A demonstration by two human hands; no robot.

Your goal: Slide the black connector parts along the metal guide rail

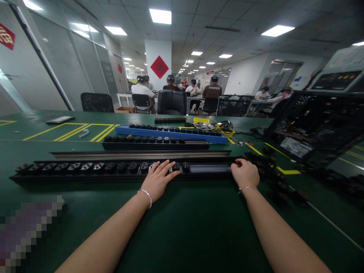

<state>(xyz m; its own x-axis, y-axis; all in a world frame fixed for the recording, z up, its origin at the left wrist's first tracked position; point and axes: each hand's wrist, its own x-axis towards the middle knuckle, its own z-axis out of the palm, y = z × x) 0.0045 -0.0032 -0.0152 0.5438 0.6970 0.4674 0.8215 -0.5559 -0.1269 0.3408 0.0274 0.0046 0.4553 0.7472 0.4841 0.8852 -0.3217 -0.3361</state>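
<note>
A long black metal channel [210,169] lies across the green table, with a row of black socket modules [122,167] seated along its left and middle part. My left hand [159,176] rests palm down over the modules, its fingers stretched out and slightly spread. To its right, one module [186,167] sits at the end of the row, beside a bare stretch of channel. My right hand [246,173] is closed at the channel's right end. Its fingers curl around something dark that the hand mostly hides.
Behind lie an empty rail [142,154], another black channel with modules [156,143] and a blue holder [170,134] with more. Loose black parts [280,185] are heaped at right, before a black open-fronted bin [307,125]. A blurred-out object [28,231] lies front left. People sit far back.
</note>
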